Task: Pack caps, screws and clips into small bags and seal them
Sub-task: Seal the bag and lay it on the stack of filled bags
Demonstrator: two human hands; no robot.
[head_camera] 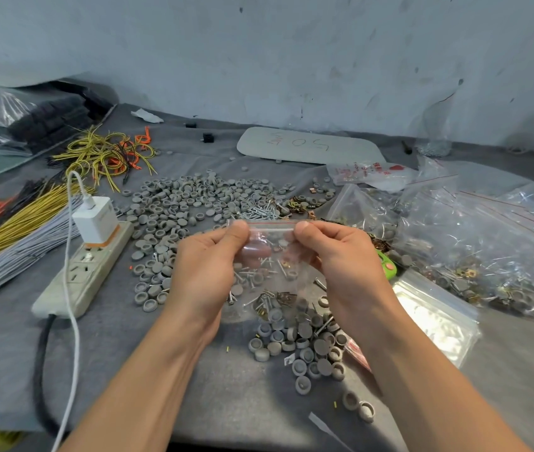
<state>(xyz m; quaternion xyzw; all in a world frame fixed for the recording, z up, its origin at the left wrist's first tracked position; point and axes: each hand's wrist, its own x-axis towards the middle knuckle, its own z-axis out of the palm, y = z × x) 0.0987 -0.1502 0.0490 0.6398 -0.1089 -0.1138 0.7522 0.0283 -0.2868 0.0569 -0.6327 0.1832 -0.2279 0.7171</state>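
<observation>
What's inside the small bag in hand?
Through the clear small bag: screws, brass clips and grey caps. Left hand and right hand pinch its top strip; fingers cover the upper corners.

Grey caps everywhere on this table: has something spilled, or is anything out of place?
They look like loose working heaps, not a spill. Only two stray caps lie apart near the front edge, and the power strip sits right beside the main heap of caps. Nothing looks damaged.
</observation>
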